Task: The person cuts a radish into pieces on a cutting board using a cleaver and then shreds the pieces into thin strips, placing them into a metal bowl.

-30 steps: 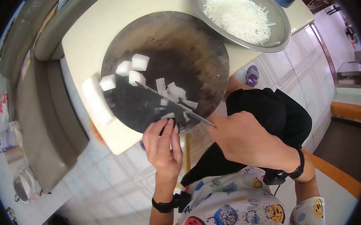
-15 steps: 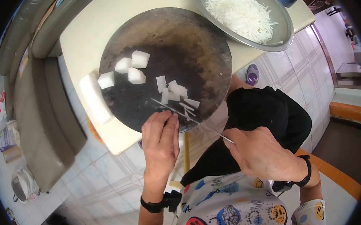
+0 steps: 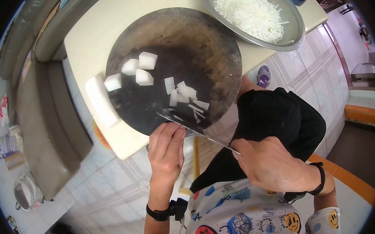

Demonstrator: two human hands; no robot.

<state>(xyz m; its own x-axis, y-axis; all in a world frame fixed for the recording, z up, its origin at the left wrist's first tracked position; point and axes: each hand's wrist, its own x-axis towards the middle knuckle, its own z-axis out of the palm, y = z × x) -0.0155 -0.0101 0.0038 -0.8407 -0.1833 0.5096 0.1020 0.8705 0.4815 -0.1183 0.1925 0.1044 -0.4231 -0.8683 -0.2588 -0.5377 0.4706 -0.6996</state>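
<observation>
My right hand [image 3: 269,161] is wrapped round the handle of a kitchen knife [image 3: 201,132], whose blade points up and left over the near edge of a round dark chopping board [image 3: 172,29]. Against the blade, my left hand [image 3: 165,146] has its fingers bent and pressed together at the board's near edge; whatever lies under them is hidden. Just beyond the blade lie thin white radish slices [image 3: 187,91] and a few cut strips [image 3: 196,111]. Farther left sit several white radish chunks [image 3: 144,77]. A long peeled radish piece [image 3: 101,101] rests beside the board's left edge.
A metal bowl [image 3: 297,39] heaped with white shreds [image 3: 250,15] stands at the table's upper right. The cream table [image 3: 82,46] has its near-left corner by the board. A grey sofa [image 3: 51,122] is at left. My knee [image 3: 270,115] is close below the board.
The knife blade has tilted, showing more of its flat side, and its tip sits slightly lower. Both hands have shifted a little towards me. The view has moved slightly.
</observation>
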